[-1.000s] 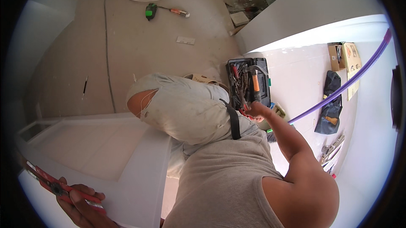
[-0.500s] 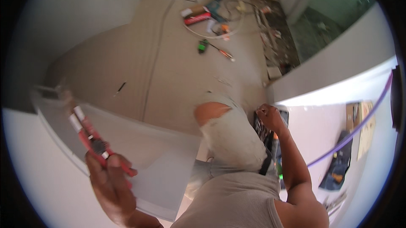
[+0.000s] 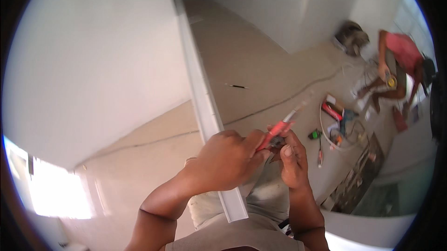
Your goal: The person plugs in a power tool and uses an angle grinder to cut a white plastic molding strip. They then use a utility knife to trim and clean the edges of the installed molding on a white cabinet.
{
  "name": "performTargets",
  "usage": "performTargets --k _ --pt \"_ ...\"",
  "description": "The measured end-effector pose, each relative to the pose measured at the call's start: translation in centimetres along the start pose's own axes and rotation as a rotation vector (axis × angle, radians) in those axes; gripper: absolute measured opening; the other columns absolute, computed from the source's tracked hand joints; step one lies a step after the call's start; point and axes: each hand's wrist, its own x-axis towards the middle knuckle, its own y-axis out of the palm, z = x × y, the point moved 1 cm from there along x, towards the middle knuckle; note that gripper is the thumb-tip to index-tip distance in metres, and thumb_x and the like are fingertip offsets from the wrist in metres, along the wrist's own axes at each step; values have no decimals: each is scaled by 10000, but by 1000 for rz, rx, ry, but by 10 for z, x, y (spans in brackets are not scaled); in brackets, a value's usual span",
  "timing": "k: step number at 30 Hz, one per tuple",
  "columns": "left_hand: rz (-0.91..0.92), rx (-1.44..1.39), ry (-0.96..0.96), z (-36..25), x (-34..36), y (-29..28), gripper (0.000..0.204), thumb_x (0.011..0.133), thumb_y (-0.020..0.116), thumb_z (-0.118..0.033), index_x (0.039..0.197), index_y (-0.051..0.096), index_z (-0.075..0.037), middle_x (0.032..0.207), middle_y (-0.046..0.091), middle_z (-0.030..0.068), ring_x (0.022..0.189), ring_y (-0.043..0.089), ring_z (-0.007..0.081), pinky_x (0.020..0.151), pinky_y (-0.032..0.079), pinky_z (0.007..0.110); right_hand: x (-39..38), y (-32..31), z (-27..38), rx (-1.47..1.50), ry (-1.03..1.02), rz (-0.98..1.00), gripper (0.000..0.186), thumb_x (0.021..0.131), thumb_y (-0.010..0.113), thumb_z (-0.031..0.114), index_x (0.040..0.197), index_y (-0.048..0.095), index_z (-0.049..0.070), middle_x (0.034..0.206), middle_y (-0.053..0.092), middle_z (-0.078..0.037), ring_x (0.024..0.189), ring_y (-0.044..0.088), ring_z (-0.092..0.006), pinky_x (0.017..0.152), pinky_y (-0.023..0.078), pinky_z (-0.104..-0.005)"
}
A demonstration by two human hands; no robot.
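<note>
In front of my lap, my left hand (image 3: 233,160) is closed around a slim red-handled tool (image 3: 275,133). A pale, blurred tip points up and to the right; its exact kind cannot be made out. My right hand (image 3: 294,160) curls around a dark part at the tool's side, thumb toward me, so both hands are together on it. Under my left wrist and hand runs a long white channel-shaped strip (image 3: 201,81), reaching from the far wall side down to my lap. My left hand hides a stretch of it.
Tan floor surrounds me, with a pen-like stick (image 3: 237,86) and a cable (image 3: 279,104) on it. To the right lie a red tube (image 3: 332,110), a green-and-black tool (image 3: 315,134), a screwdriver (image 3: 320,159) and a hose. A co-worker (image 3: 404,55) crouches at far right.
My view has swung left. The red-handled tool has moved from the far left to before my lap, and my right hand has come from beside my hip to join it.
</note>
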Motion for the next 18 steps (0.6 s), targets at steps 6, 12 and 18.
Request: performTargets --k 6,12,18 --pt "-239 -52 -101 -13 -6 22 239 879 713 -232 983 615 -41 629 607 116 612 606 361 578 458 459 21 -9 13 -33 -36 124 437 1012 498 315 1246 523 -53 1103 631 -157 981 637 -219 862 526 -365" --pt "-376 -120 16 -13 -18 16 200 857 704 -228 904 608 -60 634 632 95 611 625 342 631 500 430 67 -24 34 40 61 134 404 981 470 305 1228 467 -15 961 599 -145 661 624 -212 603 564 -360" --pt "-498 -182 80 -4 -29 33 171 856 694 -220 844 631 -62 619 623 111 634 633 347 649 491 441 98 -11 27 -431 73 319 272 1061 460 301 1076 523 37 684 531 -32 541 543 -117 491 470 -283"
